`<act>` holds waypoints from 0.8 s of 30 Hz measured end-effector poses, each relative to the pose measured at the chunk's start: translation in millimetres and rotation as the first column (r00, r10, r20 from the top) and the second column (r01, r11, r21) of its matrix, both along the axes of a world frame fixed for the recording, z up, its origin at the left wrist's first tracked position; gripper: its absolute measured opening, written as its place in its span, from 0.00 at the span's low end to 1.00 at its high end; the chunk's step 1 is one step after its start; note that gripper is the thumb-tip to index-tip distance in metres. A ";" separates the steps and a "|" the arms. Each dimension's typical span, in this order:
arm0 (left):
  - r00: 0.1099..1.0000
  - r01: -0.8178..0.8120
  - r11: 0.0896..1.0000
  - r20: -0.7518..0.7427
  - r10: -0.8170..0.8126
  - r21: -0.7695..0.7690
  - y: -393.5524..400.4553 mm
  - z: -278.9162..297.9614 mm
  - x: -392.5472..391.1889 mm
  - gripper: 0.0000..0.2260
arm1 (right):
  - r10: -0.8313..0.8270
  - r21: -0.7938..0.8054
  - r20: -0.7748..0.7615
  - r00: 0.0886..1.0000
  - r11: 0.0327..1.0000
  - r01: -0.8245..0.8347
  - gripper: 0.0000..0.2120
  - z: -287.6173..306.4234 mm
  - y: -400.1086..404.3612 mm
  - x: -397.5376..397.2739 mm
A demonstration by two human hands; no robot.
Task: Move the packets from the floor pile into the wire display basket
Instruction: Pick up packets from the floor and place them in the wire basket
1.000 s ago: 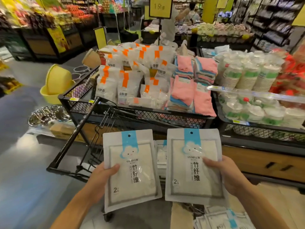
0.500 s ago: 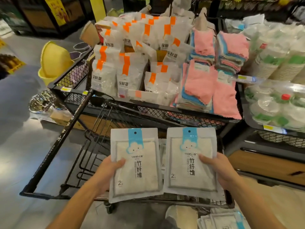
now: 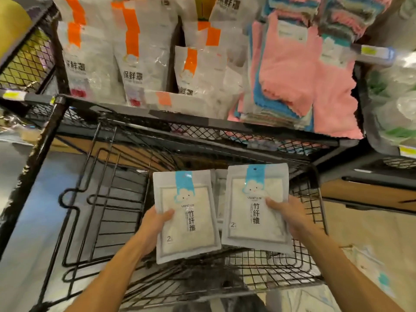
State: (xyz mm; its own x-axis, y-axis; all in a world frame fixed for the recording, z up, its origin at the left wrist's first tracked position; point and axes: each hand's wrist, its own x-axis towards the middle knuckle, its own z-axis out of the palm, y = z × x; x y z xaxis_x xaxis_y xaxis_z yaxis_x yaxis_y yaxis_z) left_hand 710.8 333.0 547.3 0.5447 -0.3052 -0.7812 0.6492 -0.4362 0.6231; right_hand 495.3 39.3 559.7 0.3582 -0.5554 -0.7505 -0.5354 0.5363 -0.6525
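Note:
I hold two white packets with blue header strips over the black wire display basket (image 3: 108,199). My left hand (image 3: 153,228) grips the left packet (image 3: 191,235) by its left edge, thumb on the front. My right hand (image 3: 290,215) grips the right packet (image 3: 245,212) by its right edge. Both packets face up, side by side, just above the basket's right part. Another packet (image 3: 219,199) shows between them, lower in the basket. More packets of the floor pile (image 3: 369,273) lie blurred at the lower right.
Behind the basket stands a mesh bin (image 3: 225,131) with orange-striped white bags (image 3: 135,64) and pink cloths (image 3: 304,86). A second mesh bin (image 3: 24,61) is at the upper left. Wrapped goods (image 3: 394,104) fill a bin on the right. Grey floor (image 3: 20,233) lies left.
The view has dropped and moved closer to the basket. Both hands have carried the two packets forward and down over the basket's right part.

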 end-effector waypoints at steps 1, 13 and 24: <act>1.000 0.012 1.000 -0.008 -0.012 0.009 -3.6 -13.4 5.3 0.11 | 0.001 0.013 -0.025 1.000 1.000 -0.001 0.13 -11.3 0.5 5.4; 0.993 0.088 0.984 0.060 -0.099 0.155 -44.1 -163.3 60.5 0.10 | 0.039 -0.124 -0.231 0.972 0.990 -0.069 0.09 -152.3 -3.0 63.6; 0.443 0.310 0.647 0.496 -0.747 0.696 -43.0 -212.8 41.9 0.28 | -0.002 -0.456 -0.424 0.906 0.865 -0.212 0.23 -185.7 28.2 71.6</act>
State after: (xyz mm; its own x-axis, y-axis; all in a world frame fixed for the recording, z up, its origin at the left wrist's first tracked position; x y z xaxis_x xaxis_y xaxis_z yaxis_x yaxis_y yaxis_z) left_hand 752.6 290.0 334.5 0.8035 -0.4837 -0.3471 -0.3721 -0.8631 0.3414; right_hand 566.8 67.5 374.0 0.1661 -0.8579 -0.4862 -0.8381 0.1369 -0.5280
